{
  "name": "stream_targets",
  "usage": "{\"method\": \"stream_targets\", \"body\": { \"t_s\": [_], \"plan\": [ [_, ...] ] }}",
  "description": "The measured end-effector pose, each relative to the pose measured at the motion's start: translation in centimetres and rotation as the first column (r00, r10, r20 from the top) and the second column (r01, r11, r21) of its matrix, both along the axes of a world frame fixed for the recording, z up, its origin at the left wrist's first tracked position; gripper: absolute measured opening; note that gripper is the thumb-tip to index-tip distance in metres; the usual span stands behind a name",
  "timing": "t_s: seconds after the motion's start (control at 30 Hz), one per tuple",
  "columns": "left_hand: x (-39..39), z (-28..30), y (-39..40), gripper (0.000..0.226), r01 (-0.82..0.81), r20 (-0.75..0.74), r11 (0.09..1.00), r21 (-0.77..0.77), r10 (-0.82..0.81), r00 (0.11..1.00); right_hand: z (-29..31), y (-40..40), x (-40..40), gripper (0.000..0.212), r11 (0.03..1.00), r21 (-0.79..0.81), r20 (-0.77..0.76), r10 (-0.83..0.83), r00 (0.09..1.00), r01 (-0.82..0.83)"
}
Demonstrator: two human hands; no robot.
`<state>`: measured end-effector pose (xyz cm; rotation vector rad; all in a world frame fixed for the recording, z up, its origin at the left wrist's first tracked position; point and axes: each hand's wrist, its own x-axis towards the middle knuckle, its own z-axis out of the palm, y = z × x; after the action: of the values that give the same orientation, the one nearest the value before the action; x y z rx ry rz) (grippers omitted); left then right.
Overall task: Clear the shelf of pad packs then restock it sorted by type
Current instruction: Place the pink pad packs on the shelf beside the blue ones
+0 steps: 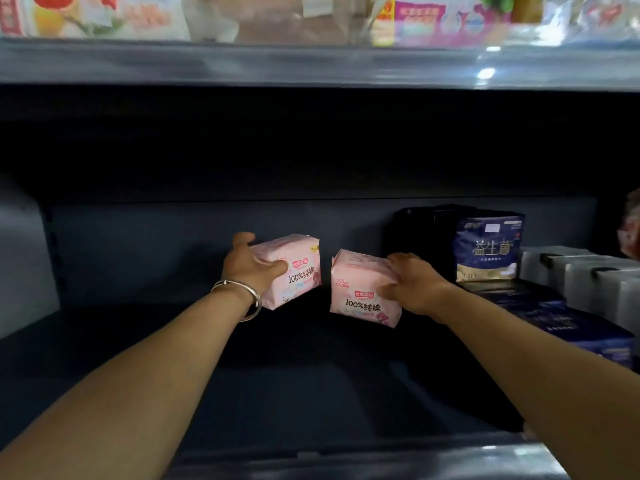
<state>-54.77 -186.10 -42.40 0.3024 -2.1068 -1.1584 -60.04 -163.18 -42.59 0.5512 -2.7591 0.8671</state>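
Both arms reach deep into a dark shelf [277,393]. My left hand [251,266], with a silver bangle on the wrist, grips a pink pad pack [298,275] from its left side, held above the shelf floor. My right hand [414,284] grips a second pink pad pack [363,292] of the same kind from its right side, tilted and just to the right of the first. The two packs are a small gap apart. A dark blue pad pack [488,247] stands upright at the back right.
Flat dark blue packs [554,317] lie stacked at the right, with grey-white packs [581,275] behind them. A black pack [422,237] stands beside the upright blue one. The upper shelf edge [311,64] hangs overhead with colourful goods [450,19] on it.
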Motion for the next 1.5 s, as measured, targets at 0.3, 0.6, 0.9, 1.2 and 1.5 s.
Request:
{"method": "stream_targets", "body": {
  "t_s": [0.3, 0.6, 0.9, 1.2, 1.5],
  "plan": [
    [-3.6, -1.4, -1.7, 0.073, -0.035, -0.041, 0.999, 0.019, 0.036, 0.999, -3.4, -3.2, -5.3, 0.054, 0.982, 0.185, -0.013, 0.05, 0.999, -0.047],
    [-4.8, -2.1, -2.2, 0.073, -0.004, -0.045, 0.999, 0.037, 0.006, 0.999, -5.3, -6.0, -6.7, 0.065, 0.9, 0.416, -0.323, 0.01, 0.946, 0.132],
    [-5.7, -2.2, -3.3, 0.074, 0.041, -0.051, 0.997, 0.058, -0.038, 0.998, -5.7, -7.9, -9.2, 0.069, 0.921, 0.374, -0.318, 0.016, 0.948, 0.11],
    [-6.4, -2.2, -3.6, 0.074, 0.103, -0.087, 0.991, 0.08, -0.096, 0.992, -5.8, -8.3, -9.7, 0.074, 0.928, 0.354, -0.322, 0.004, 0.947, 0.116],
    [-7.1, 2.3, -1.0, 0.071, 0.164, -0.151, 0.985, 0.057, -0.154, 0.976, -6.0, -5.5, -7.8, 0.059, 0.956, 0.2, -0.247, -0.161, 0.956, 0.213]
  ]
}}
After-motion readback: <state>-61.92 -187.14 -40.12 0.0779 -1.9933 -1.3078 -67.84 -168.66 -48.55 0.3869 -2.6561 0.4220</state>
